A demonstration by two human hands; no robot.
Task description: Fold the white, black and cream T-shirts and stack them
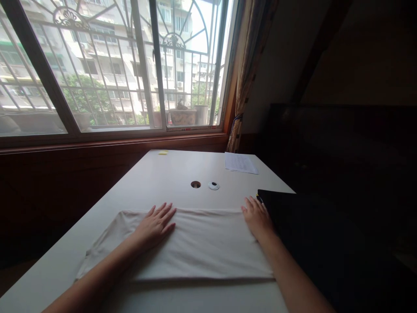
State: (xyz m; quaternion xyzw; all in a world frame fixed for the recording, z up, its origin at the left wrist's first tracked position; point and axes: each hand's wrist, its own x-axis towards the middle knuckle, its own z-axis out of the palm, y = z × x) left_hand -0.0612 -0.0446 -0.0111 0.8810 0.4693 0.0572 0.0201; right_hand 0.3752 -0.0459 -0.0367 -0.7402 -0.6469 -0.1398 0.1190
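A pale, off-white piece of cloth (pixel 208 248), seemingly folded into a long strip, lies across the white table in front of me. My left hand (pixel 158 221) rests flat on its upper left part, fingers stretched toward the far edge. At the cloth's far right corner lies my right hand (pixel 257 215), palm down with the fingers extended. Soft creases run across the fabric between my hands. Its left end narrows and slants toward me, partly covered by my left forearm. Neither hand grips anything.
On the white table (pixel 130 184) are a round cable hole (pixel 196 184), its round cover (pixel 213 186), printed papers (pixel 241 163) and a yellow sticky note (pixel 163 152). A black, flat-looking item (pixel 293 217) lies beside my right hand. Behind stand a barred window (pixel 114 65) and a tied curtain (pixel 239 87).
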